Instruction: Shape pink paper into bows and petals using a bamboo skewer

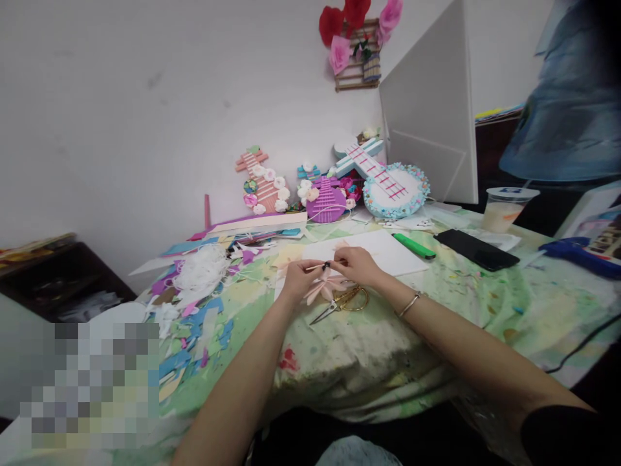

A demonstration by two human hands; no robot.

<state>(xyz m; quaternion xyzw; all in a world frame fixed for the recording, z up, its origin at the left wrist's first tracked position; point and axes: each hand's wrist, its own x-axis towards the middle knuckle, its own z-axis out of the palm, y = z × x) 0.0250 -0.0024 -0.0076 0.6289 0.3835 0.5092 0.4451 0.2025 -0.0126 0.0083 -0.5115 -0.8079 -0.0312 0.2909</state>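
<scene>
My left hand (301,277) is closed in a pinch on a thin pale strip (316,266). Close beside it, my right hand (358,264) also has its fingers pinched together, with a small dark spot at the fingertips. What the right fingers hold is too small to make out. Pale pink petal-shaped pieces (320,291) lie just below the hands. Gold-handled scissors (342,304) rest on the cloth in front of them, blades partly apart. Under and behind the hands is a white sheet (388,254).
A green utility knife (413,246), a black phone (476,249) and a lidded cup (507,208) are on the right. Colourful scraps (198,336) and white string (201,272) cover the left. Decorated model instruments (327,199) lean against the wall.
</scene>
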